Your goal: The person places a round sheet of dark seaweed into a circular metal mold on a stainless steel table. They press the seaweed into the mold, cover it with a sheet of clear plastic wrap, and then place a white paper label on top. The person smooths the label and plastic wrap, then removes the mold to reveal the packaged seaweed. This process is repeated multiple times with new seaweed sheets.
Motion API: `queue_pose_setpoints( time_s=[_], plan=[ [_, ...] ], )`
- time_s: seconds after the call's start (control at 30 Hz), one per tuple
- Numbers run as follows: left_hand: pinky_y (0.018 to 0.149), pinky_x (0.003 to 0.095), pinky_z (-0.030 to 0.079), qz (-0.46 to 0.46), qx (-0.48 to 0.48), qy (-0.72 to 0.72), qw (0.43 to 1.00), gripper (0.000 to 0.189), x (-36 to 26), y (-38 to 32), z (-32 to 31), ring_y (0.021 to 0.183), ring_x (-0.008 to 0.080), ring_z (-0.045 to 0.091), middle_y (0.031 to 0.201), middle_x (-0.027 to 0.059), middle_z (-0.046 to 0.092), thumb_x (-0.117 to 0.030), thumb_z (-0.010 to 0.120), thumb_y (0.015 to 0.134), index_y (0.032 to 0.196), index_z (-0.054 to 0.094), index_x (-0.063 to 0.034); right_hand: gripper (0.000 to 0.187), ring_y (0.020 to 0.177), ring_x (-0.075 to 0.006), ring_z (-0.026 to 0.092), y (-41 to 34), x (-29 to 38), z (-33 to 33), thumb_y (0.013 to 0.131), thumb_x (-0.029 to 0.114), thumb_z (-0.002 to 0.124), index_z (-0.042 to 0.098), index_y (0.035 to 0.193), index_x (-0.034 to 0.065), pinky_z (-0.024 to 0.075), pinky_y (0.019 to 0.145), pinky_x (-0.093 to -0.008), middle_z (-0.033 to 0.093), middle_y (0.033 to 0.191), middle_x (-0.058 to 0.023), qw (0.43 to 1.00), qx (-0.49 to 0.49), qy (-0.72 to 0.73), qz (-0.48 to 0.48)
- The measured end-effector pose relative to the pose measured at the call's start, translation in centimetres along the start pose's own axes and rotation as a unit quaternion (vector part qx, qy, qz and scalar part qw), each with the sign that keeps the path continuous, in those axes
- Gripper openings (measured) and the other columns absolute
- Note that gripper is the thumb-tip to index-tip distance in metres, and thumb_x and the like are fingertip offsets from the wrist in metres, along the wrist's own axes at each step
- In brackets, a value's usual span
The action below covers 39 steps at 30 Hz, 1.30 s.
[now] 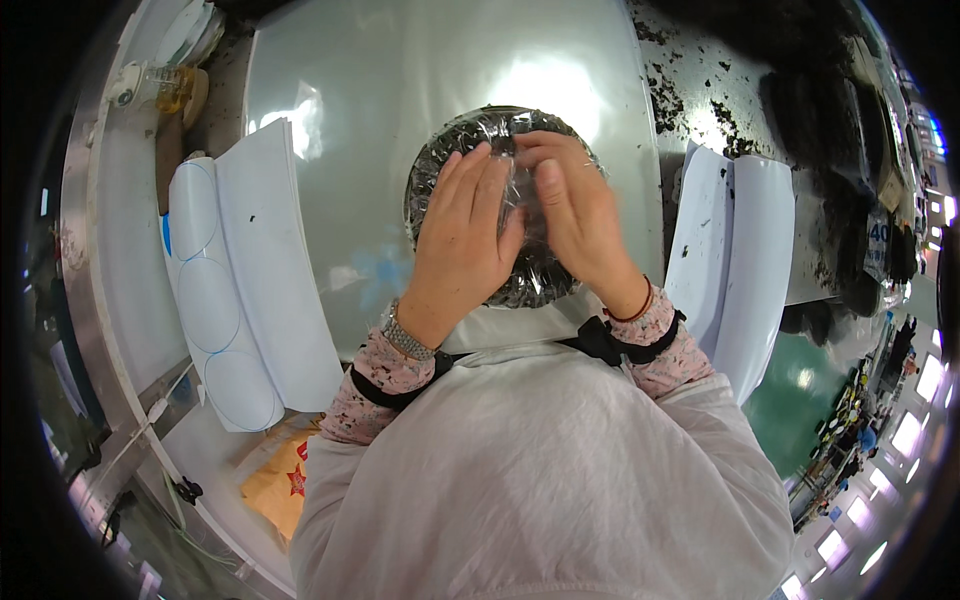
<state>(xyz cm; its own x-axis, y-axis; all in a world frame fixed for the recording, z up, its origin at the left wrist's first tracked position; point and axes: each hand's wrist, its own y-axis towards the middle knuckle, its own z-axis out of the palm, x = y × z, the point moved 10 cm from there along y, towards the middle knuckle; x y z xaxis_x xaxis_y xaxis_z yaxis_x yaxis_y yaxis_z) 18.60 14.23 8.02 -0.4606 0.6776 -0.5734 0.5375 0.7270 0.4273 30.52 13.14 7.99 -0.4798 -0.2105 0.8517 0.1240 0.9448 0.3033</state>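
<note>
A round mass of dark flakes (pixel 551 281) lies in front of me on a glossy white work surface, under clear crinkled plastic film (pixel 517 259). A thin rim (pixel 407 202) curves around its left side. My left hand (pixel 465 232) rests palm down on the film's left part, fingers stretched and thumb apart. On the right part, my right hand (pixel 581 206) lies half turned, thumb above the film and fingers bent toward the middle. Neither hand shows an object in its grasp. The centre of the mass is partly hidden beneath both hands.
Rolled white sheets lie left, one roll (pixel 210 300) marked with blue circles, another (pixel 754 262) at right. Dark flakes litter the metal table (pixel 697 82) beside dark heaps (pixel 810 112). A jar of amber liquid (pixel 174 86) stands far left, an orange bag (pixel 281 480) below.
</note>
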Motion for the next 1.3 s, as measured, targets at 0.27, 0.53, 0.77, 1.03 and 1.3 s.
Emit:
queue_pose_setpoints(
  time_s=[0.27, 0.53, 0.77, 1.03, 1.3],
  plan=[
    [0.119, 0.0521, 0.030, -0.054, 0.065, -0.078, 0.993, 0.056, 1.9, -0.1, 1.5, 0.138, 0.0419, 0.044, 0.142, 0.0250, 0.049, -0.014, 0.066, 0.088, 0.137, 0.047, 0.0045, 0.040, 0.108, -0.0417, 0.059, -0.2, -0.7, 2.5, 0.106, 0.030, 0.049, 0.050, 0.124, -0.0057, 0.0492, 0.091, -0.0454, 0.055, 0.122, -0.0250, 0.993, 0.094, -0.067, 0.021],
    [0.122, 0.0565, 0.018, 0.037, 0.121, 0.024, 0.992, 0.089, -1.8, -0.5, 1.5, 0.143, 0.0337, 0.039, 0.151, 0.0156, 0.045, -0.048, 0.082, 0.075, 0.143, 0.047, -0.0027, 0.058, 0.112, -0.0248, 0.062, -0.4, -4.3, 1.2, 0.109, 0.046, 0.038, 0.052, 0.128, -0.0064, 0.0463, 0.100, -0.0350, 0.064, 0.117, -0.0171, 0.952, -0.069, 0.229, 0.191],
    [0.119, 0.0558, 0.026, 0.041, 0.087, 0.060, 0.994, 0.051, -1.8, -0.6, 1.7, 0.131, 0.0261, 0.052, 0.134, 0.0044, 0.058, -0.039, 0.082, 0.078, 0.115, 0.065, -0.0079, 0.053, 0.114, -0.0216, 0.059, -0.5, -4.1, 2.1, 0.109, 0.045, 0.037, 0.049, 0.135, 0.0004, 0.0483, 0.099, -0.0339, 0.059, 0.127, -0.0140, 0.939, -0.030, 0.271, 0.209],
    [0.119, 0.0544, 0.026, 0.058, 0.084, 0.077, 0.992, 0.035, -2.3, -0.5, 1.8, 0.127, 0.0278, 0.054, 0.126, 0.0049, 0.062, -0.035, 0.079, 0.084, 0.102, 0.067, -0.0073, 0.028, 0.112, -0.0319, 0.065, -18.3, -4.5, -30.3, 0.099, 0.018, 0.063, 0.067, 0.124, 0.0037, 0.0475, 0.100, -0.0391, 0.070, 0.119, -0.0162, 0.828, -0.354, -0.423, 0.103],
    [0.118, 0.0553, 0.026, 0.065, 0.096, 0.081, 0.990, 0.035, -2.1, -0.7, 2.0, 0.128, 0.0294, 0.054, 0.126, 0.0067, 0.062, -0.034, 0.078, 0.084, 0.102, 0.066, -0.0066, 0.048, 0.089, -0.0144, 0.064, -23.2, -9.5, -22.1, 0.107, 0.042, 0.048, 0.059, 0.132, 0.0019, 0.0540, 0.082, -0.0336, 0.067, 0.112, -0.0092, 0.910, 0.043, 0.080, 0.404]
  ],
)
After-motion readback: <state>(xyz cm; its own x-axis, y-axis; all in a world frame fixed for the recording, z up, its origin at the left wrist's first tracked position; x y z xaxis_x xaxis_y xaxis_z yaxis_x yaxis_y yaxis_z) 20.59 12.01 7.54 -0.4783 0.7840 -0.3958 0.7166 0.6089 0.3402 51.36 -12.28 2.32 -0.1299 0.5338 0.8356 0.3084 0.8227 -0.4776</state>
